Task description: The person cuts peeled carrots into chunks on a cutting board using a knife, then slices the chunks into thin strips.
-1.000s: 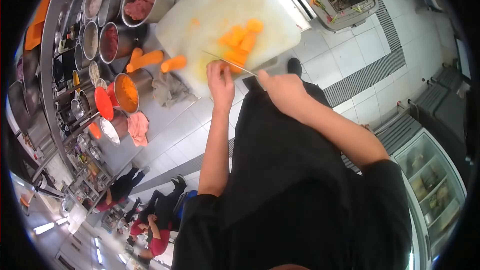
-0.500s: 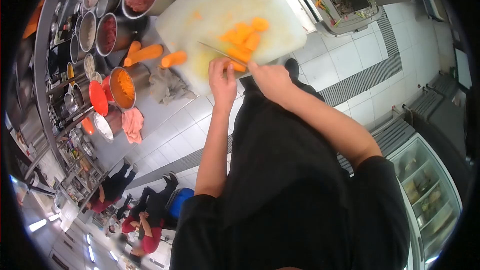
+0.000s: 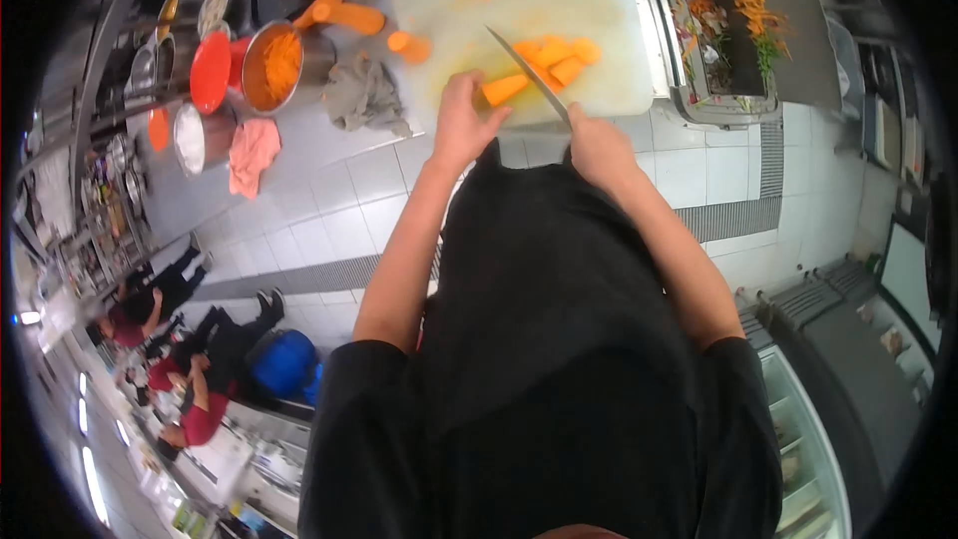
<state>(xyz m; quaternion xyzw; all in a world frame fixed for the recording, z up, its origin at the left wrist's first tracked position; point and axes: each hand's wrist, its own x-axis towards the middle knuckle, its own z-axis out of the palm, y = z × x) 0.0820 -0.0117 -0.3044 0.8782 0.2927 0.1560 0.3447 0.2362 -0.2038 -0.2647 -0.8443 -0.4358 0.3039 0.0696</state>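
Note:
My right hand [image 3: 601, 152] is closed round the handle of a knife [image 3: 529, 73], whose blade points up and left over the cutting board [image 3: 449, 0]. Beside the blade, my left hand [image 3: 467, 122] has its thumb and fingers apart, near the end of an orange carrot piece [image 3: 504, 90]. Cut carrot pieces [image 3: 567, 70] lie in a group to the right of the blade. At the board's left edge rests another carrot piece [image 3: 408, 47], with longer carrots [image 3: 354, 18] beyond it.
A grey cloth [image 3: 361, 95], a pot of orange shreds [image 3: 279, 65], a red lid [image 3: 210, 73] and a pink cloth [image 3: 253, 155] are at the left. A scrap bin [image 3: 723, 105] stands right of the board. Co-workers [image 3: 205, 394] are at the lower left.
The view has turned, so the board appears further right. My left hand has opened away from the carrot, and the knife blade now crosses over the pieces at a steeper angle.

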